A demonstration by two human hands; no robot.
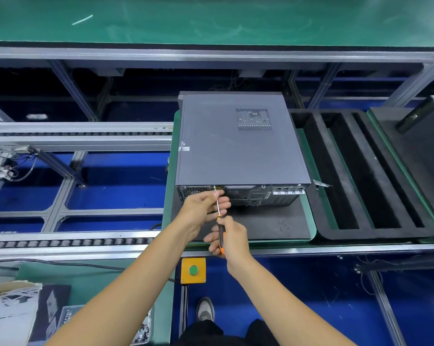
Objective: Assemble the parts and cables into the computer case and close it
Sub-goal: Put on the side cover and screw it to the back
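A dark grey computer case (236, 146) lies flat on a green pallet (168, 208), its side panel on top and its rear panel facing me. A screwdriver (219, 221) with an orange-and-black handle points up at a screw (214, 187) on the rear panel's upper edge. My right hand (229, 238) is wrapped around the handle. My left hand (203, 211) pinches the metal shaft close to the tip, just below the screw.
A black foam tray (360, 176) with long slots sits right of the case. Roller conveyor rails (68, 242) run to the left. A yellow box with a green button (193, 270) is mounted under the near rail. A bin of small parts (68, 320) sits lower left.
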